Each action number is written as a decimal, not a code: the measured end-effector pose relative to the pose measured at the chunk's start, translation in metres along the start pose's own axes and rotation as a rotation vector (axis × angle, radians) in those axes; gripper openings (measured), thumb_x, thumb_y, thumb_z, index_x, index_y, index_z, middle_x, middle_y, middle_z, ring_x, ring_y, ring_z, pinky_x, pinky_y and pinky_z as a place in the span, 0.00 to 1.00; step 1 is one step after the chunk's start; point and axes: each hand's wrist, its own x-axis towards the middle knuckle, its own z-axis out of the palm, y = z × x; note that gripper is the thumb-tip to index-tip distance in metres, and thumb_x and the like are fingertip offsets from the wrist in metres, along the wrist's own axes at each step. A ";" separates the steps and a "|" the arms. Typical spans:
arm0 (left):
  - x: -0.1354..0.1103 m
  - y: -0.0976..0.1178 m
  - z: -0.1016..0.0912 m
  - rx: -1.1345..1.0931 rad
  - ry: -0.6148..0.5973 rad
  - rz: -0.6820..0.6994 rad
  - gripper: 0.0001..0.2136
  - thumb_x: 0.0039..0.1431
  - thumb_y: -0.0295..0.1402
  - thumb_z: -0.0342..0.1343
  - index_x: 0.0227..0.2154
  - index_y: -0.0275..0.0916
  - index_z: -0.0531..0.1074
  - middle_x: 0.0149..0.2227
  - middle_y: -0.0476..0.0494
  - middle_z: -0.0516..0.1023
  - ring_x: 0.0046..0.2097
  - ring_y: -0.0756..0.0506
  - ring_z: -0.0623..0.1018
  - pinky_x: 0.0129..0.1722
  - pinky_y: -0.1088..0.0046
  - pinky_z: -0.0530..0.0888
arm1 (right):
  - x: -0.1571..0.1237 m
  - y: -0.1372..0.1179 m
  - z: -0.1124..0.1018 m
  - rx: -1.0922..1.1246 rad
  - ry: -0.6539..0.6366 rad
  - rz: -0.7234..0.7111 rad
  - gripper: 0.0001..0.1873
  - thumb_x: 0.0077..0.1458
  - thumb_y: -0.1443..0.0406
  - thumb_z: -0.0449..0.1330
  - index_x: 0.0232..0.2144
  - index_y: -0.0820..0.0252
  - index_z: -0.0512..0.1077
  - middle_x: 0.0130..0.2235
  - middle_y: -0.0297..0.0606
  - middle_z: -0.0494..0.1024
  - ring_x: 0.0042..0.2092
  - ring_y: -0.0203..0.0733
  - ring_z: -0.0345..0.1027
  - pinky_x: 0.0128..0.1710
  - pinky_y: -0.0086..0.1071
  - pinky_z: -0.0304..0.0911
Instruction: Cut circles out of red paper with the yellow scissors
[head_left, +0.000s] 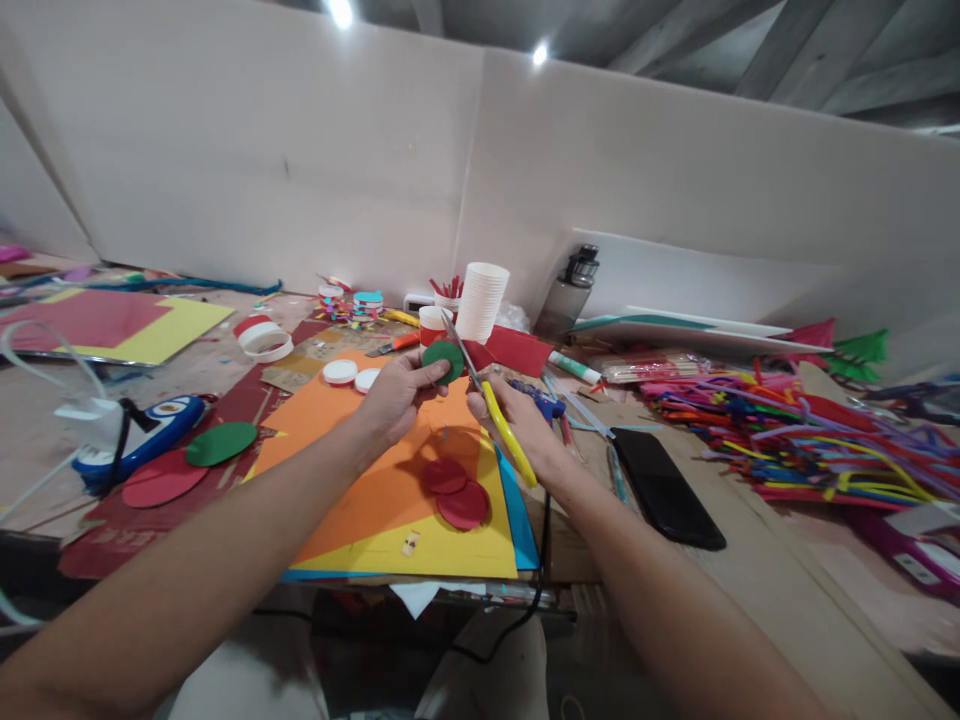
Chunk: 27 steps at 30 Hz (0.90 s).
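My left hand [401, 395] pinches a small green paper circle [441, 362] between thumb and fingers. In my right hand [517, 410] is a pair of scissors with yellow handles [510, 435], its metal blades pointing up and to the left. The blades are close beside the right edge of the green circle; whether they touch it I cannot tell. Below the hands, two red paper circles [463, 505] overlap on orange and yellow paper sheets [352, 480]. Larger green [223, 443] and red ovals [165, 479] of paper lie to the left.
A stack of white paper cups [482, 300] stands behind my hands. White round lids [340, 373] rest left of centre. At right are a black phone [667, 490] and a heap of colourful pipe cleaners [787, 425]. A blue device [142, 440] with a cable sits at left.
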 end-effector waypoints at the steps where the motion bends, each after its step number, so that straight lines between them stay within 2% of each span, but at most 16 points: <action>1: 0.000 0.000 0.000 0.001 -0.002 0.000 0.13 0.38 0.32 0.71 0.28 0.33 0.75 0.27 0.49 0.76 0.24 0.55 0.70 0.24 0.79 0.66 | 0.000 0.000 0.000 -0.001 0.000 0.000 0.23 0.60 0.47 0.51 0.42 0.61 0.66 0.36 0.38 0.70 0.38 0.40 0.63 0.42 0.33 0.60; 9: 0.000 0.005 -0.002 0.031 -0.003 -0.005 0.15 0.36 0.32 0.72 0.27 0.33 0.75 0.27 0.48 0.76 0.22 0.55 0.70 0.24 0.79 0.68 | 0.000 0.001 -0.003 -0.011 -0.016 -0.016 0.23 0.60 0.47 0.51 0.37 0.60 0.67 0.35 0.36 0.70 0.35 0.37 0.61 0.37 0.30 0.58; 17: 0.003 0.011 -0.009 0.105 -0.041 -0.026 0.12 0.39 0.32 0.70 0.27 0.33 0.76 0.27 0.47 0.76 0.24 0.55 0.70 0.24 0.80 0.67 | -0.001 -0.002 -0.008 -0.029 -0.030 -0.012 0.24 0.59 0.45 0.51 0.33 0.61 0.67 0.33 0.36 0.71 0.33 0.36 0.59 0.35 0.30 0.55; 27: 0.004 0.018 -0.012 0.163 -0.058 -0.044 0.13 0.37 0.31 0.71 0.27 0.32 0.76 0.27 0.44 0.76 0.25 0.53 0.70 0.23 0.78 0.65 | -0.002 -0.006 -0.012 -0.032 -0.062 -0.004 0.27 0.58 0.43 0.50 0.33 0.61 0.68 0.31 0.35 0.70 0.32 0.36 0.59 0.33 0.29 0.53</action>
